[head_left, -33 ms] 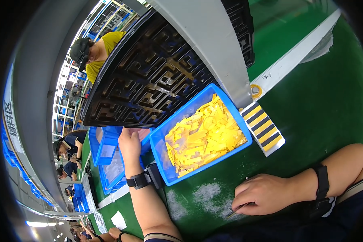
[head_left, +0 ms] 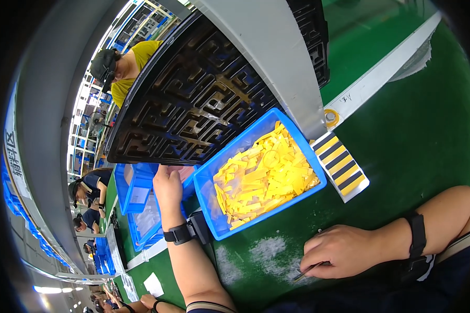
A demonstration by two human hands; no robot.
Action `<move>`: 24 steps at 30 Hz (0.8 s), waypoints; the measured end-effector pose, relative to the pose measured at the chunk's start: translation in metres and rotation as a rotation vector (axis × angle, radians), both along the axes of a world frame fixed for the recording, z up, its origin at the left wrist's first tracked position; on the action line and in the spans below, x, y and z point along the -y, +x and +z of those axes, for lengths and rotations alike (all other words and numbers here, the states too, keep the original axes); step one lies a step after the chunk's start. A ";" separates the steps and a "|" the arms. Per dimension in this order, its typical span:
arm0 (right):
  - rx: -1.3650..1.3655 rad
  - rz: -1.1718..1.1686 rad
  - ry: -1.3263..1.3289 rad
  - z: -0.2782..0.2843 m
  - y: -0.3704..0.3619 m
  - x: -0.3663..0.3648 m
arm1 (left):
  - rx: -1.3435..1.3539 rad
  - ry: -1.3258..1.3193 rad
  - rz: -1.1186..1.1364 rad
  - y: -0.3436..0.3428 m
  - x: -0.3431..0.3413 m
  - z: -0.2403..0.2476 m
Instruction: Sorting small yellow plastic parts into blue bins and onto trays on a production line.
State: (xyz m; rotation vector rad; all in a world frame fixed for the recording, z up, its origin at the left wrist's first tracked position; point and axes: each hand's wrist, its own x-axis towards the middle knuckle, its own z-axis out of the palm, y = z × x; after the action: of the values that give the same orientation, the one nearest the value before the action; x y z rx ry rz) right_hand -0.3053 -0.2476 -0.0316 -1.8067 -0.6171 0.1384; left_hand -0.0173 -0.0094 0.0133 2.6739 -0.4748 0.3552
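Note:
My left hand [head_left: 168,192] grips the lower edge of a large black plastic tray [head_left: 193,112] with raised maze-like ribs. The tray stands tilted up; its fingers' far side is hidden behind it. My right hand [head_left: 339,253] rests on the green table, closed around thin metal tweezers [head_left: 304,274] that point left. Between my hands sits a blue bin [head_left: 209,211] full of small yellow strips [head_left: 266,175]. Right of it, a silver plate [head_left: 343,167] carries several yellow strips on black bands.
A grey post [head_left: 277,47] rises beside the tray. More blue bins [head_left: 141,203] stand at left. White scuffs mark the green table [head_left: 269,253]. A yellow tape roll [head_left: 331,118] lies by the post. A person in yellow [head_left: 136,65] works opposite; others sit farther left.

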 end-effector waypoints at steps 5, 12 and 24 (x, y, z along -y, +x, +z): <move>0.002 -0.006 0.005 -0.001 0.000 0.000 | -0.074 -0.028 -0.014 -0.001 -0.006 -0.002; 0.004 -0.007 0.014 -0.002 0.000 0.000 | -0.066 0.101 -0.061 -0.008 -0.001 0.006; -0.002 -0.002 0.009 0.000 0.001 0.001 | -0.125 0.132 -0.052 -0.014 0.002 0.012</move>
State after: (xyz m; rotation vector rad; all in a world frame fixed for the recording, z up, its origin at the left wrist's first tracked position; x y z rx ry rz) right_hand -0.3046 -0.2489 -0.0314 -1.7981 -0.6142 0.1356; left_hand -0.0313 -0.0118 0.0250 2.7835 -0.5452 0.1444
